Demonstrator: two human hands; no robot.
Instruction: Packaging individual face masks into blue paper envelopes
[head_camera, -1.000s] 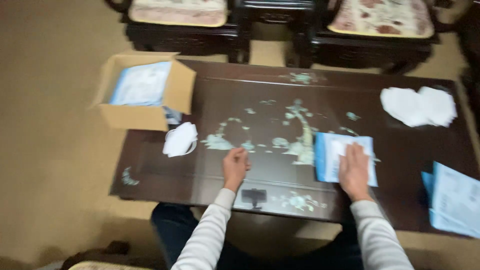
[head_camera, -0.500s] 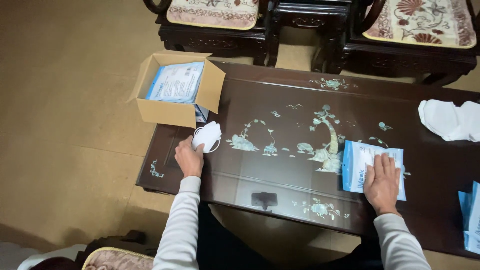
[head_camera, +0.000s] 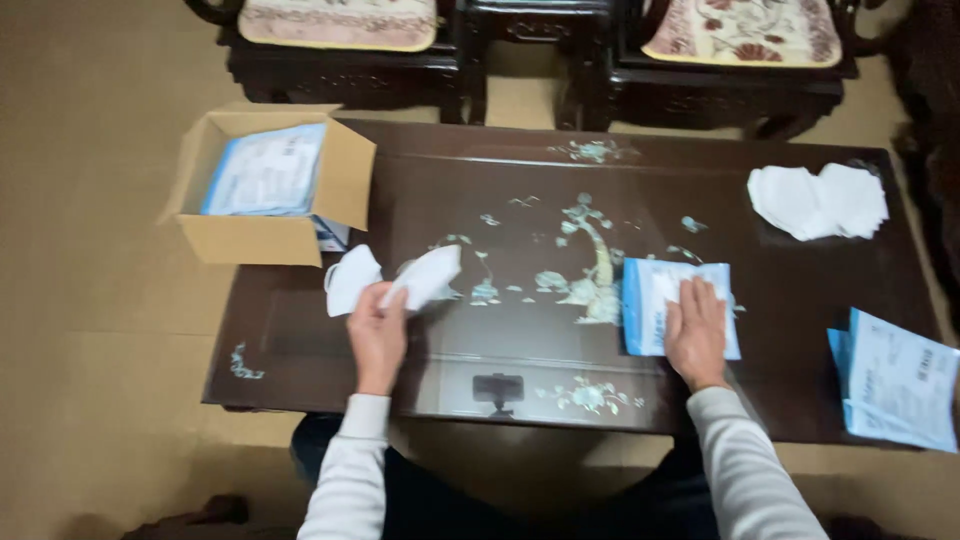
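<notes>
The person sat at a dark lacquered surface (head_camera: 800, 300) inlaid with pale tree and bird figures. The left hand (head_camera: 376, 335), in the lower left of the frame, had its fingers closed around a white folded mask (head_camera: 425, 277), lifting it just above the surface; a second white mask (head_camera: 350, 280) lay just beside it, towards the left edge. The right hand (head_camera: 695, 330), right of centre, lay flat with fingers together and extended, pressing down on a blue and white packet (head_camera: 650, 305) that lay on the surface.

In the upper left of the frame an open cardboard box (head_camera: 255, 240) stood at the corner of the surface, with flat blue-white packets inside. In the upper right a small heap of white masks (head_camera: 818, 200) lay well apart from both hands. At the right edge, low down, a stack of blue-white packets (head_camera: 895, 380) overhung the surface. Two dark chairs with patterned cushions (head_camera: 745, 30) stood along the top of the frame.
</notes>
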